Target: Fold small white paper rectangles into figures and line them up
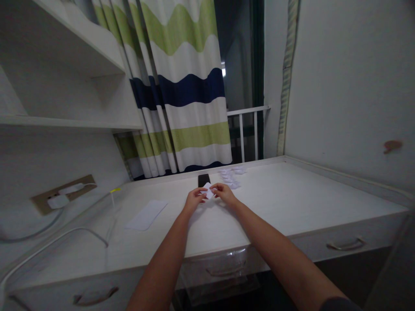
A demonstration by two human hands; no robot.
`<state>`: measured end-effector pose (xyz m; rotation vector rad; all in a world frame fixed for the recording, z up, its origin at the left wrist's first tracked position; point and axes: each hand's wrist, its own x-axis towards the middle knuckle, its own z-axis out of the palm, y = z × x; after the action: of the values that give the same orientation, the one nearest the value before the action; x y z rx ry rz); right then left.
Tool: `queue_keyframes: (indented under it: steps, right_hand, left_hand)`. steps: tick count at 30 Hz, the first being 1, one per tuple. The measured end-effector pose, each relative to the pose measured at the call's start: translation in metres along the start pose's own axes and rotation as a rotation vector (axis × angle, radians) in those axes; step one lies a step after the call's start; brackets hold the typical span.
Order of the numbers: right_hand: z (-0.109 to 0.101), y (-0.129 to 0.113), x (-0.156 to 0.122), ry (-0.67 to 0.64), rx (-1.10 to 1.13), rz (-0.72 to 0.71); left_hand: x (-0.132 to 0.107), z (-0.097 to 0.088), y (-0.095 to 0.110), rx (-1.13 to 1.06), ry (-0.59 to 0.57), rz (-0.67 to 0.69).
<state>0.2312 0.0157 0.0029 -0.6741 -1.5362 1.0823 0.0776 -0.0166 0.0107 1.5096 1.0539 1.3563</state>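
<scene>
A small folded piece of white paper [208,190] is held up between my two hands, above the white desk. My left hand [195,199] pinches its left edge, and my right hand [224,194] pinches its right edge with thumb and fingers. Just behind the paper lies a black phone-like object [204,179], its lower part hidden by the paper and my hands. To the right of it, several folded white paper pieces [229,177] are grouped near the back of the desk.
A stack or sheet of white paper [147,215] lies on the desk [279,198] at left. A white cable [81,229] and a plugged wall socket [63,196] are farther left. A striped curtain [194,90] hangs behind; shelves [65,123] overhang the left side.
</scene>
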Motion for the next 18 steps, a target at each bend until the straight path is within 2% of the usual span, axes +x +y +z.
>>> queue_keyframes:
  steps: [7, 18]
  right_hand:
    - [-0.0004, -0.0037, -0.0007, 0.012, 0.011, 0.064]
    - [-0.0064, 0.0026, 0.0029, 0.029, 0.045, 0.112]
  left_hand:
    - [0.0010, -0.0025, 0.0022, -0.001, 0.065, 0.014]
    - [0.0049, -0.0048, -0.0001, 0.008, 0.053, 0.050]
